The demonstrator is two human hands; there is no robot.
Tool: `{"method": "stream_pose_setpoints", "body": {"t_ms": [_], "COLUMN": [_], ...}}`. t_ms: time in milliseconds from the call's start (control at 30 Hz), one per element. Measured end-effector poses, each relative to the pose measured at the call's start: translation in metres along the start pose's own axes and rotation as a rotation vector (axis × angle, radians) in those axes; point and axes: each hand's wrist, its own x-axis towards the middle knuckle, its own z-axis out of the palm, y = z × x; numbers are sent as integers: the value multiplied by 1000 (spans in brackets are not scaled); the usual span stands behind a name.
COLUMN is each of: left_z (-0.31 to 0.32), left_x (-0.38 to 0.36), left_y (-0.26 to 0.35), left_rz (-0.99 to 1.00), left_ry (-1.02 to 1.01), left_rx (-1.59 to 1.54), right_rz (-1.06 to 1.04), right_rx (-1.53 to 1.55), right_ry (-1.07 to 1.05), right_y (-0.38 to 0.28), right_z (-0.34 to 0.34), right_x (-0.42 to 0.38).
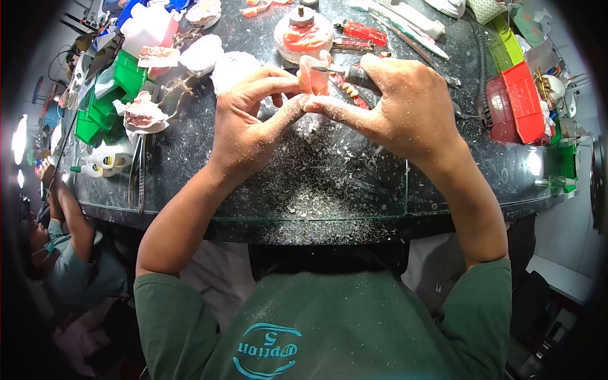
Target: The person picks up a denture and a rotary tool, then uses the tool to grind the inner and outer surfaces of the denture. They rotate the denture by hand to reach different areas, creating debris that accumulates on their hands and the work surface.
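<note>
Worktop point(253, 202) in head view, dark, speckled with pale shavings point(310, 168), densest below the hands. Pink piece point(315, 79) held up over far-middle part, between both hands. Left hand point(250, 120): fingers pinching pink piece from its left side. Right hand point(411, 104): fingers wrapped round a dark-handled tool point(358, 76), metal end up against or just in front of pink piece, contact unclear; right thumb reaches across, tip next to left thumb. Beyond hands: round plaster block point(285, 45) with bolt on top, red strips point(364, 31) to its right. Left side: green bins point(104, 120), pink-and-white cast point(142, 114), bottles point(107, 163) lying down. Right side: red bin point(527, 101). Far left: another person point(79, 247), arm raised.
</note>
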Motion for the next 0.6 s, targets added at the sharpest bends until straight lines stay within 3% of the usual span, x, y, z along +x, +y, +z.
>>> {"method": "stream_pose_setpoints", "body": {"t_ms": [600], "left_z": [-3], "left_x": [0], "left_y": [-2], "left_rz": [52], "left_ry": [-48], "left_rx": [88], "right_rz": [-17], "right_rx": [23], "right_ry": [-4], "right_y": [0], "right_z": [1], "right_x": [-5]}}
